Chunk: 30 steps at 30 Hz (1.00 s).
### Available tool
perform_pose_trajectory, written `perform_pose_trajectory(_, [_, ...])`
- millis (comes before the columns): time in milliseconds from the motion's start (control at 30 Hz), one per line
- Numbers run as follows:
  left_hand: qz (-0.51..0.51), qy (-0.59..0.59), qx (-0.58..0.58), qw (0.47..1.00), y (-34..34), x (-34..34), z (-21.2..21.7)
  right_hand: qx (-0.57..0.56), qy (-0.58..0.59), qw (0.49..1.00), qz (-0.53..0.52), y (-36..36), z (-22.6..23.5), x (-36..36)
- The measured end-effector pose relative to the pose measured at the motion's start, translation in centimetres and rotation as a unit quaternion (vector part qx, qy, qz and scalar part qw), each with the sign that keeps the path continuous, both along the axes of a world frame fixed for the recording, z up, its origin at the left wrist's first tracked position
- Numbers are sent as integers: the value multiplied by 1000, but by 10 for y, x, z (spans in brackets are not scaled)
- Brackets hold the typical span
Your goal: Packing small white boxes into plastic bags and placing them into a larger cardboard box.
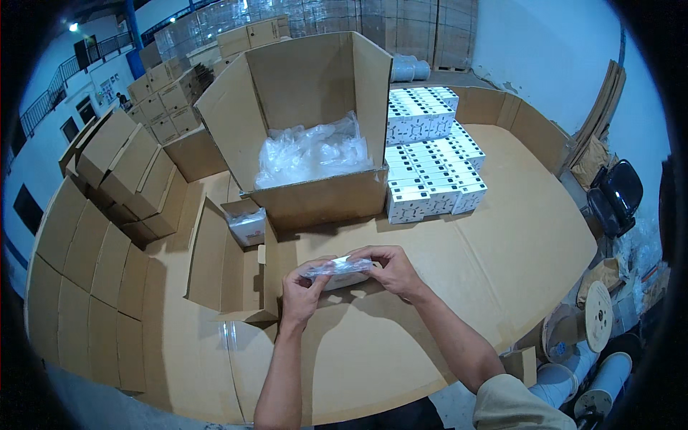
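Here, a table [502,244] covered in cardboard is seen in a warehouse, with an open box [308,129] of plastic bags and stacked white cartons [430,165]. Above the table's middle, a small plastic-wrapped packet [338,269] is gripped at its ends by the left hand [301,290] and right hand [393,271], fingers closed on it.

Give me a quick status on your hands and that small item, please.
Left hand and right hand both gripping small plastic-wrapped packet. Held above cardboard-covered table. Nothing between hands and open carton.

left hand [302,285], right hand [390,268], fingers pinching, forearms converging
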<state>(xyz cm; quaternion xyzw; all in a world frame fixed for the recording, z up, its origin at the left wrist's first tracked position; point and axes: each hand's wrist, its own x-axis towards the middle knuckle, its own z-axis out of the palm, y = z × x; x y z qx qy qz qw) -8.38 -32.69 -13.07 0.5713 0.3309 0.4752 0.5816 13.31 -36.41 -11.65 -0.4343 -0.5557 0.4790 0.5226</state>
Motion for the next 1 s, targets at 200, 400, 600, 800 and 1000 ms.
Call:
perform_pose_trajectory(200, [-11,32,21,999,0,-2,10,25,-25,999,-17,0,3,5])
perform_pose_trajectory(400, [62,43,-34,997,-5,6,11,42,1,998,-53,2,0,0])
perform_pose_trajectory(600, [148,39,-8,988,-9,18,8,79,33,995,-60,7,-8,-4])
perform_pose_trajectory(800, [163,-11,-18,986,-6,24,4,43,97,992,-63,6,-7,-7])
perform_pose_trajectory(1000, [158,-51,-33,986,-1,26,0,101,90,990,-26,1,5,18])
